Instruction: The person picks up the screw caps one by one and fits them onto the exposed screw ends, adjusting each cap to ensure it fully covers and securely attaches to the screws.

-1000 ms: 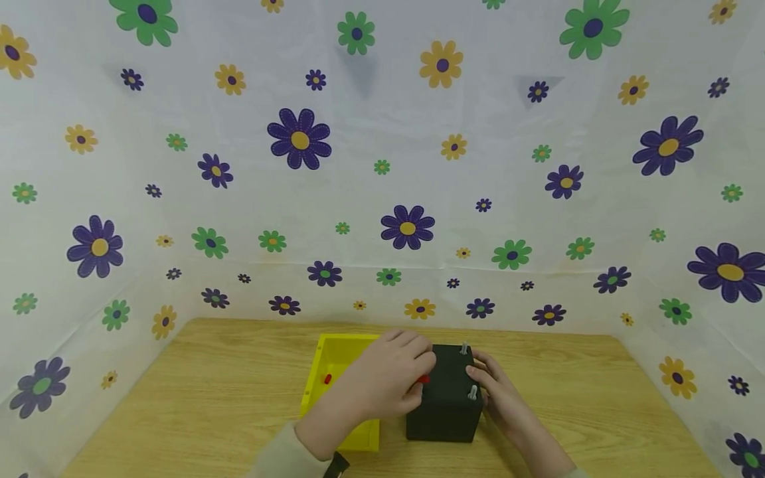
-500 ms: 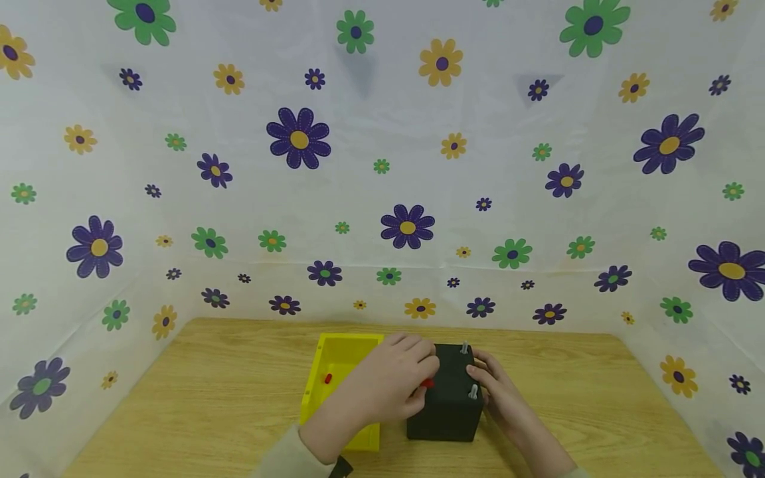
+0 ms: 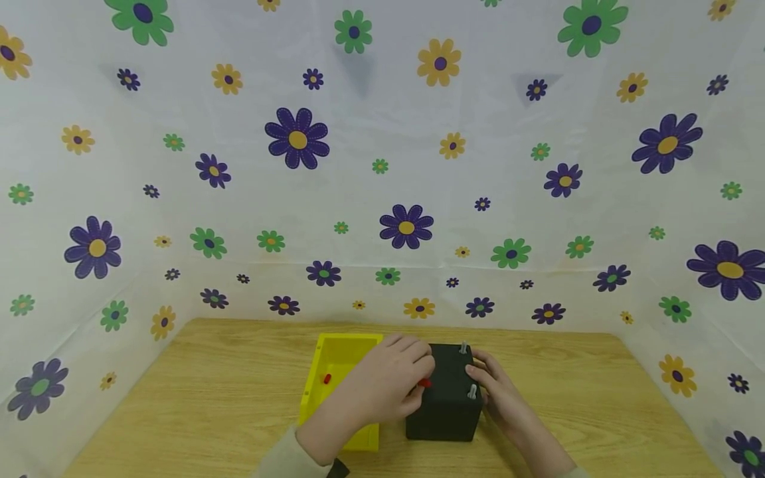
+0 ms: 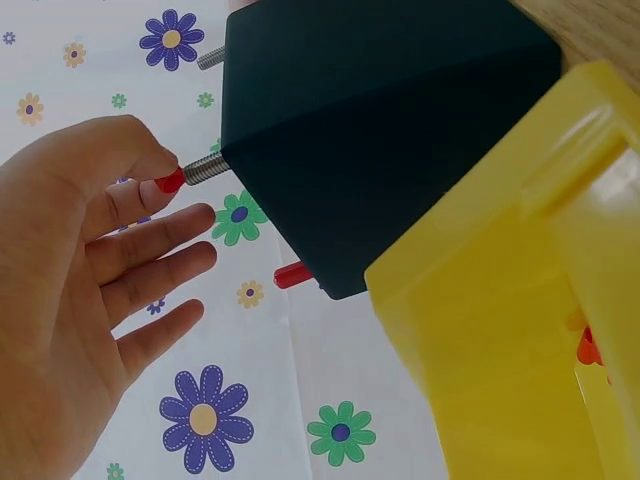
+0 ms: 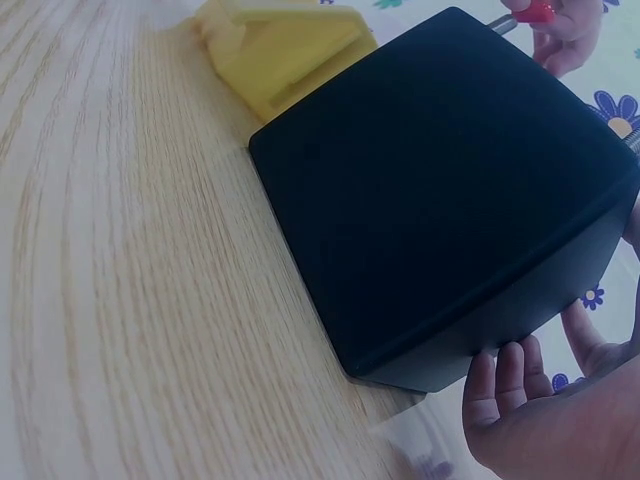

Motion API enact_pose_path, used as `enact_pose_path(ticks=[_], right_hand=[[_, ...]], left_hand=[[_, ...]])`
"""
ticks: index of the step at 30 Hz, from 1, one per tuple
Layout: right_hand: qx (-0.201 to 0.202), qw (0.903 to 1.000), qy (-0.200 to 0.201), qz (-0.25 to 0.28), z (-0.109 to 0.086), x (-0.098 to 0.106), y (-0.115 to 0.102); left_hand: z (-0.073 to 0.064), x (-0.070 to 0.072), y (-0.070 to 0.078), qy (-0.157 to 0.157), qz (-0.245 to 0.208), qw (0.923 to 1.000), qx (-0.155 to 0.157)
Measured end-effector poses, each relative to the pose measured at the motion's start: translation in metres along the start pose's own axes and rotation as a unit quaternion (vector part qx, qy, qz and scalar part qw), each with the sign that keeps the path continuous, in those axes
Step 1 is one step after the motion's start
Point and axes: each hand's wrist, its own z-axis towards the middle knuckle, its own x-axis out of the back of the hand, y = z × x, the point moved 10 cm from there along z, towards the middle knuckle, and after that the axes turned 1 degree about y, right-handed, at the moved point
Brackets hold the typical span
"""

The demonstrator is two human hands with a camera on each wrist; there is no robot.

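A black block stands on the table with threaded metal bolts sticking up from its top. My left hand pinches a small red cap between thumb and index finger, at the tip of one bolt; the other fingers are spread. Another bolt position carries a red cap, seen in the left wrist view. On the block's right side, my right hand holds it, thumb over the top edge and fingertips against the side face. In the head view the left hand hides the block's left top corner.
Just left of the block is a yellow bin, with a red cap inside. A dark object shows partly below the left sleeve. Behind the wooden table hangs a white flower-patterned sheet.
My left hand shifts slightly right, then back left, with the red cap in its fingers. The right hand and the block stay in place.
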Motion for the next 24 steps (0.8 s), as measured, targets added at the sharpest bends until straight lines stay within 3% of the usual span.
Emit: enact_pose_path(ticks=[8,24], right_hand=[[0.003,1.0,0.001,0.004,-0.0004,0.0002,0.0],[0.0,1.0,0.002,0.003,-0.0002,-0.0001,0.0006]], left_hand=[[0.0003,-0.0015,0.0014,0.005,-0.008,1.0,-0.001],[-0.0017,-0.007,-0.002,-0.014,-0.001,0.9998,0.013]])
